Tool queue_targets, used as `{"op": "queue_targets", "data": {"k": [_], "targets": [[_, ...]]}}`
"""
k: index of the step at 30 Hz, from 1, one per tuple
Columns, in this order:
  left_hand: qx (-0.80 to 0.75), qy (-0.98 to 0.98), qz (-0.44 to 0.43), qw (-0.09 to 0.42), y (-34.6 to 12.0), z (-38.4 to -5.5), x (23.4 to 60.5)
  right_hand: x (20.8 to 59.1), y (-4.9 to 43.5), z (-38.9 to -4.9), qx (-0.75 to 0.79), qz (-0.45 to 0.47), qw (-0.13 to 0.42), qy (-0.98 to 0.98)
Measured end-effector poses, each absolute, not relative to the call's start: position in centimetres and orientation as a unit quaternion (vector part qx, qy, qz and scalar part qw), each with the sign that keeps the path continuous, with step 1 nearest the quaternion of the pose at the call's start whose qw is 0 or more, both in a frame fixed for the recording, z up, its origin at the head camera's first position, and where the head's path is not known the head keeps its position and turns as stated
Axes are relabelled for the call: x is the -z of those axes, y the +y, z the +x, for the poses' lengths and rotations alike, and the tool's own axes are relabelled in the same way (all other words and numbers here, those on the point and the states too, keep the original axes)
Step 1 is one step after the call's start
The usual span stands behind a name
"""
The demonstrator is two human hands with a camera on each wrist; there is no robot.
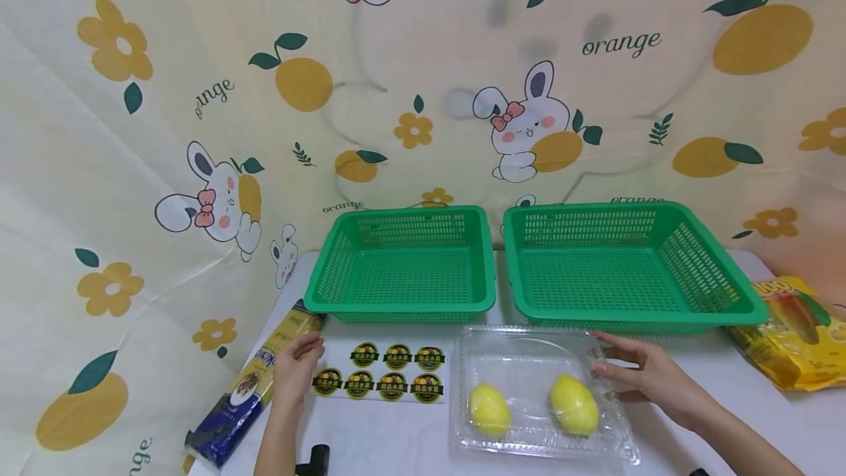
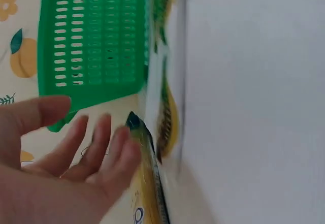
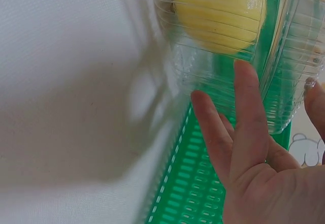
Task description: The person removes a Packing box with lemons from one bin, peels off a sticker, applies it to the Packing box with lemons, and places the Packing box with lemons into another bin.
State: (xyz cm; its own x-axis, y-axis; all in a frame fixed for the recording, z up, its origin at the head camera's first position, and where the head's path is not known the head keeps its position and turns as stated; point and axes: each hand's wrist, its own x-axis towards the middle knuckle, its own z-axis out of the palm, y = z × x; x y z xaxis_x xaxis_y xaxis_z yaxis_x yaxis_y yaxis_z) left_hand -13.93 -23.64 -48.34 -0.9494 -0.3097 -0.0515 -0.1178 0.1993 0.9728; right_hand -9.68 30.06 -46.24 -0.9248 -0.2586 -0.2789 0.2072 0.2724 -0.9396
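"Where is the clear box (image 1: pixel 525 395) sitting, and which hand is nearer?"

"It's lying on the table (image 1: pixel 383 435), just in front of the right-hand green basket (image 1: pixel 595 281), with two lemons (image 1: pixel 574 405) resting inside. The right hand (image 1: pixel 651 379) is nearer: its fingertips are touching the box's right side, so the box is lying to the left of those fingers. Its longer side seems to be running left to right, toward the left hand (image 1: pixel 296 368)."

"How are the fingers standing?"

"The right ones are reaching out fairly straight, with the thumb standing well apart from them. Whether they're bearing any weight, I can't tell. The left ones are curving loosely and gripping nothing, beside the long packet (image 1: pixel 247 388); the stickers (image 1: pixel 393 386) are lying between that hand and the box."

"What's hiding from us?"

"The right wrist view is cutting off part of the thumb, and the left fingers are blurring in their own view. Shine on the plastic is making it hard to say whether the lid is fastened. The yellow bag (image 1: pixel 803 336) is running out of the head view."
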Motion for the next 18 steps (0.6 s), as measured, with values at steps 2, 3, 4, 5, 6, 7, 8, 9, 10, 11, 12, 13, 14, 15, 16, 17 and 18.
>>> {"op": "queue_targets", "data": {"k": [2, 3, 4, 5, 6, 7, 8, 9, 10, 11, 12, 13, 14, 15, 16, 17, 18], "targets": [[0.578, -0.801, 0.132, 0.081, -24.0, -13.9, 48.6, 46.3, 30.1, -9.6, 0.604, -0.021, 0.191, 0.773], [0.559, -0.815, 0.131, 0.079, -24.0, -13.8, 48.7, 46.4, 30.1, -9.6, 0.605, -0.022, 0.19, 0.773], [0.544, -0.826, 0.129, 0.076, -24.0, -13.9, 48.8, 46.4, 30.1, -9.6, 0.605, -0.022, 0.189, 0.773], [0.53, -0.835, 0.131, 0.071, -24.0, -13.9, 49.0, 46.4, 30.1, -9.6, 0.606, -0.023, 0.188, 0.773], [0.519, -0.842, 0.132, 0.064, -23.9, -13.9, 49.1, 46.4, 30.1, -9.6, 0.606, -0.024, 0.188, 0.773], [0.511, -0.848, 0.133, 0.056, -23.8, -14.0, 49.2, 46.4, 30.0, -9.6, 0.606, -0.024, 0.188, 0.772], [0.504, -0.852, 0.135, 0.049, -23.7, -14.0, 49.4, 46.4, 30.0, -9.6, 0.606, -0.022, 0.188, 0.772], [0.503, -0.852, 0.137, 0.045, -23.6, -14.1, 49.5, 46.4, 30.0, -9.6, 0.607, -0.019, 0.188, 0.772], [0.509, -0.848, 0.141, 0.044, -23.5, -14.2, 49.5, 46.4, 30.0, -9.6, 0.607, -0.02, 0.188, 0.772], [0.516, -0.843, 0.146, 0.042, -23.4, -14.3, 49.6, 46.4, 29.9, -9.6, 0.608, -0.018, 0.189, 0.771], [0.524, -0.837, 0.15, 0.042, -23.3, -14.3, 49.6, 46.4, 29.9, -9.6, 0.609, -0.017, 0.19, 0.77], [0.532, -0.832, 0.154, 0.042, -23.2, -14.3, 49.5, 46.4, 29.9, -9.6, 0.609, -0.015, 0.191, 0.769], [0.539, -0.826, 0.158, 0.043, -23.2, -14.3, 49.4, 46.4, 29.9, -9.6, 0.61, -0.013, 0.192, 0.768], [0.55, -0.819, 0.16, 0.043, -23.2, -14.3, 49.3, 46.4, 29.9, -9.7, 0.612, -0.015, 0.193, 0.767], [0.56, -0.812, 0.162, 0.04, -23.2, -14.3, 49.2, 46.4, 29.9, -9.7, 0.612, -0.014, 0.193, 0.766], [0.571, -0.804, 0.162, 0.036, -23.2, -14.3, 49.0, 46.4, 29.9, -9.7, 0.613, -0.013, 0.194, 0.766], [0.582, -0.797, 0.161, 0.032, -23.2, -14.2, 48.8, 46.4, 30.0, -9.7, 0.612, -0.012, 0.194, 0.767]]}}
